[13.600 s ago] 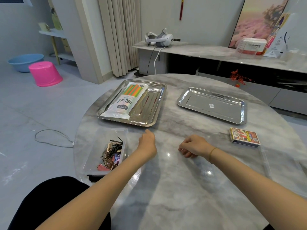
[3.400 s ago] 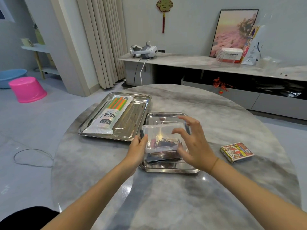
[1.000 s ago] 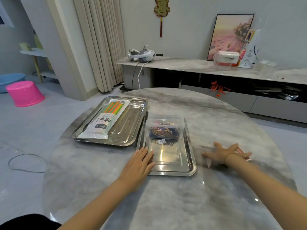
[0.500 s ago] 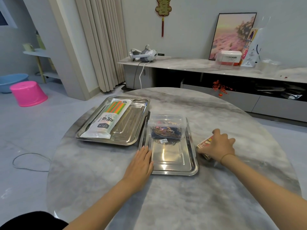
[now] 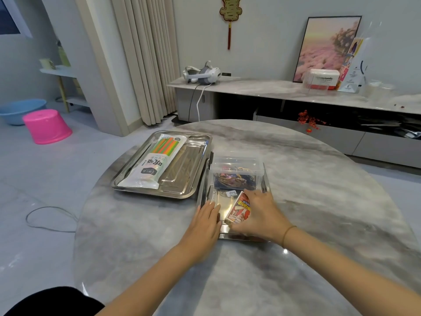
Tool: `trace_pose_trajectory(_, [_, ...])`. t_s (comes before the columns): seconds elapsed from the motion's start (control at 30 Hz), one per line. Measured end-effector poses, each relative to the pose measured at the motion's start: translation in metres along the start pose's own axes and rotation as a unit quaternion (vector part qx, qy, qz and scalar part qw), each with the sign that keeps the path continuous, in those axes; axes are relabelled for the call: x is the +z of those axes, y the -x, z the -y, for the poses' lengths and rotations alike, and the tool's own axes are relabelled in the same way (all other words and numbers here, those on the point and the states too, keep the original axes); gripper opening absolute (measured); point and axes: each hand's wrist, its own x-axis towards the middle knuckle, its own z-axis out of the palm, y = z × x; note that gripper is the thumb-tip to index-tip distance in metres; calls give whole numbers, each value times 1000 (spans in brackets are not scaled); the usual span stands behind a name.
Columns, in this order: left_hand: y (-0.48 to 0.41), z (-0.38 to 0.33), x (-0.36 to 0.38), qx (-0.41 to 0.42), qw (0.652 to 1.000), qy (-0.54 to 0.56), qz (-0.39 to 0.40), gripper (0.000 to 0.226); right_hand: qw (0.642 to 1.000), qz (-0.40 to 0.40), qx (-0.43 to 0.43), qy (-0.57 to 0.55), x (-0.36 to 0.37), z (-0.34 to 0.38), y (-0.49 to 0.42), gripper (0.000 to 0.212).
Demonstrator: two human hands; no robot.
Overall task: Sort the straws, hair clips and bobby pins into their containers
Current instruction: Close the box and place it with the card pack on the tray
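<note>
A round grey marble bench (image 5: 319,201) carries everything here. On its far left lies a large rectangular stainless steel tray (image 5: 182,176), and a long white plastic packet of striped orange and green straws (image 5: 155,163) lies lengthwise along that tray's left half. Just beside the large tray, to its right, sits a smaller rectangular stainless steel tray (image 5: 222,199); the 2 trays are side by side, their edges close or touching. A clear rectangular plastic box (image 5: 235,172) stands upright in the far end of the smaller tray, holding a dark tangle of hair clips and bobby pins (image 5: 232,180) – too small to tell apart. The left hand (image 5: 205,222) lies flat with its fingers straight and together, fingertips on the near-left rim of the smaller tray. The right hand (image 5: 259,213) grips a small red printed cardboard box (image 5: 239,208), fingers curled over its far end and thumb at its near end – the box is tilted over the tray's near half, and whether it touches the metal cannot be told.
</note>
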Motion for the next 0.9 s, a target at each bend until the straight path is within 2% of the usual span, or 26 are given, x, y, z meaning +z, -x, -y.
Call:
trace_pose_trajectory(0.1, [-1, 3, 3, 6, 1000, 22, -17, 47, 1000, 22, 5, 7, 7, 1, 3, 107])
trace_pose_trajectory(0.27, [-5, 6, 7, 30, 996, 59, -58, 38, 998, -8, 54, -40, 13, -7, 3, 84])
trace_pose_trajectory(0.33, [-5, 7, 8, 32, 996, 63, -62, 37, 997, 12, 56, -52, 11, -9, 2, 82])
trace_pose_trajectory(0.47, [-3, 4, 5, 4, 994, 76, -73, 45, 992, 113, 26, -54, -2, -16, -5, 79])
trace_pose_trajectory(0.57, [-2, 0, 0, -31, 992, 94, -80, 30, 986, 165, -1, -18, -6, -26, -6, 79])
trace_pose_trajectory(0.73, [0, -2, -4, -27, 992, 89, -82, 24, 979, 174, -69, 81, -5, -28, -2, 74])
trace_pose_trajectory(0.9, [1, -2, -1, -14, 993, 85, -85, 26, 977, 162, -94, 101, -2, -28, -4, 68])
